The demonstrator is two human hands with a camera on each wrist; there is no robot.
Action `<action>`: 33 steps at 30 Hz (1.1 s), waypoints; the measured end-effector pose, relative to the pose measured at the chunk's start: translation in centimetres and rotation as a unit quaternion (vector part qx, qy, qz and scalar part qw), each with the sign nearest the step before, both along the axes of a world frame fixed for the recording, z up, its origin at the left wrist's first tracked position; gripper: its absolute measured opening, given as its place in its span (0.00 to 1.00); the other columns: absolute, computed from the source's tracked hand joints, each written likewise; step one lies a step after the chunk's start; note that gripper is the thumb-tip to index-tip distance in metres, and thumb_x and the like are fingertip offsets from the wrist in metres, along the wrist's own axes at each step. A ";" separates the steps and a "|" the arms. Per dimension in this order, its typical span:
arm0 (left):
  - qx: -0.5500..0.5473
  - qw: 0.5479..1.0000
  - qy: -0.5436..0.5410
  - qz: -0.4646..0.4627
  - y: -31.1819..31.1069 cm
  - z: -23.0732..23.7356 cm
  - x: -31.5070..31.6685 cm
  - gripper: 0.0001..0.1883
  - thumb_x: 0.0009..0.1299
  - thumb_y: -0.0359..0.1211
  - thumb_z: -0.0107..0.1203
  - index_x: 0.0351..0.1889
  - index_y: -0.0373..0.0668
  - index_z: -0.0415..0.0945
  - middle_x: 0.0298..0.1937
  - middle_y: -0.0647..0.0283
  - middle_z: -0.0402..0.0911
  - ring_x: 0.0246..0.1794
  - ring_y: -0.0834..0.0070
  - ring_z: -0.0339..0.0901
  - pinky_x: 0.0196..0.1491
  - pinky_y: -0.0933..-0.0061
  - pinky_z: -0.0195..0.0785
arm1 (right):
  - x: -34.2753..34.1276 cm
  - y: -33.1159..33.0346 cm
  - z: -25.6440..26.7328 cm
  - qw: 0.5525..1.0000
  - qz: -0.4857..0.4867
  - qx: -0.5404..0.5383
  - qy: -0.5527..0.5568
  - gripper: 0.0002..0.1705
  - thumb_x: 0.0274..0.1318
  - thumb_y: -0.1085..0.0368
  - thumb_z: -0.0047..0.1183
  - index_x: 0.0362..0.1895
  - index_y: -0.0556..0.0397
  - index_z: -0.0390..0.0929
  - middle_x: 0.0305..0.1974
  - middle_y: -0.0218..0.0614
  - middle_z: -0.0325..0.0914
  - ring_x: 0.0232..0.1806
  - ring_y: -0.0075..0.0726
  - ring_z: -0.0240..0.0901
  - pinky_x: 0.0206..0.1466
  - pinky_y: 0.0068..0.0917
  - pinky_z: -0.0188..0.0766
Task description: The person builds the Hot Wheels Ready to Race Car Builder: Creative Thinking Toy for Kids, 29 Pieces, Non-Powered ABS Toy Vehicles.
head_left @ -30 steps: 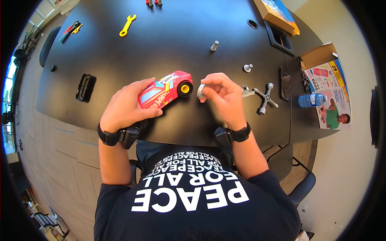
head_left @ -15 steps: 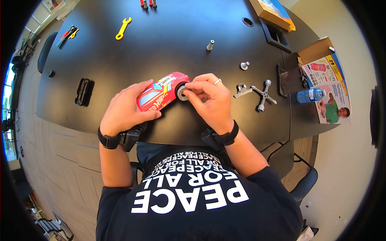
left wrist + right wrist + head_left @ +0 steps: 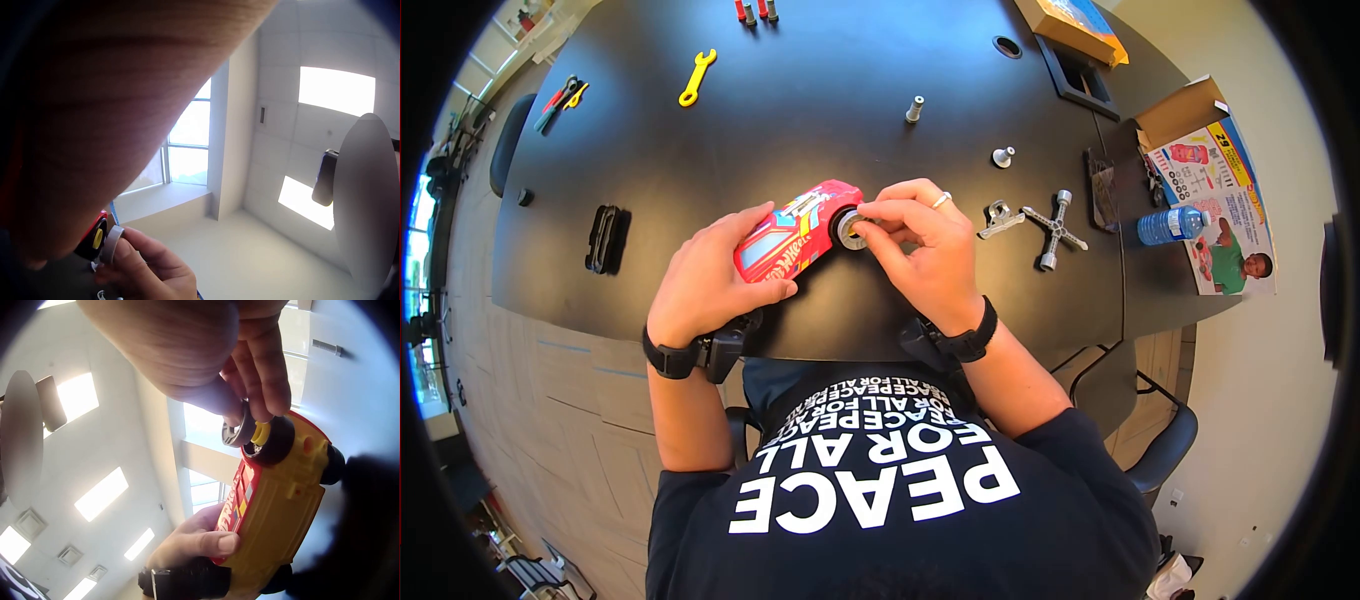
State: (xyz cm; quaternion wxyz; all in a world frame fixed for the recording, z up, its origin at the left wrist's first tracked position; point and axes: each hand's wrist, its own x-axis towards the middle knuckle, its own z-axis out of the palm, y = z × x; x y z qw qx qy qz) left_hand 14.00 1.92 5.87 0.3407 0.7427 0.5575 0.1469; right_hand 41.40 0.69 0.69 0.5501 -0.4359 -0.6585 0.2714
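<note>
A red toy car [image 3: 785, 245] with a yellow underside [image 3: 275, 512] is gripped by my left hand [image 3: 705, 275], thumb on the near side and fingers over the far side. My right hand [image 3: 925, 245] pinches a grey ring-shaped rim [image 3: 235, 433] between thumb and fingertips. The rim stands against a black wheel [image 3: 279, 442] of the car, over its yellow hub [image 3: 261, 433]. Seen from the left wrist, the rim [image 3: 112, 244] overlaps the wheel's outer face, slightly tilted.
Right of my hands lie a grey cross-shaped wrench [image 3: 1057, 232], a small grey bracket [image 3: 1000, 219] and grey bolt-like pieces [image 3: 915, 109]. A yellow wrench [image 3: 698, 78] lies farther back. At left is a black part [image 3: 606, 240]; at right, a water bottle [image 3: 1172, 226] and open box [image 3: 1200, 180].
My right hand has moved left, bringing the grey rim from beside the car onto its wheel. The left hand keeps its grip on the car. The head view has shifted slightly.
</note>
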 end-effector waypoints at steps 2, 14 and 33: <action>0.002 1.000 -0.003 -0.004 0.0 -0.1 0.0 0.52 0.58 0.41 0.85 0.81 0.31 0.75 0.69 0.44 0.89 0.67 0.54 0.88 0.72 0.59 0.77 | 0.0 0.0 0.1 1.000 -0.003 0.004 0.007 0.09 0.65 0.78 0.74 0.47 0.59 0.93 0.47 0.36 0.87 0.39 0.28 0.90 0.39 0.26 0.89; 0.003 1.000 -0.002 -0.005 0.0 0.0 0.1 0.52 0.58 0.41 0.85 0.81 0.32 0.75 0.68 0.45 0.89 0.66 0.56 0.88 0.72 0.59 0.77 | -0.7 -0.4 -0.5 0.999 -0.017 -0.027 0.020 0.06 0.65 0.78 0.74 0.45 0.62 0.92 0.46 0.35 0.87 0.36 0.25 0.91 0.38 0.24 0.89; 0.006 1.000 -0.005 -0.003 0.0 -0.1 0.1 0.51 0.58 0.40 0.84 0.80 0.32 0.76 0.66 0.46 0.90 0.64 0.59 0.89 0.70 0.60 0.78 | -0.5 -0.4 -1.4 0.999 -0.031 0.017 0.006 0.15 0.63 0.74 0.77 0.53 0.57 0.91 0.51 0.35 0.85 0.33 0.22 0.87 0.34 0.24 0.83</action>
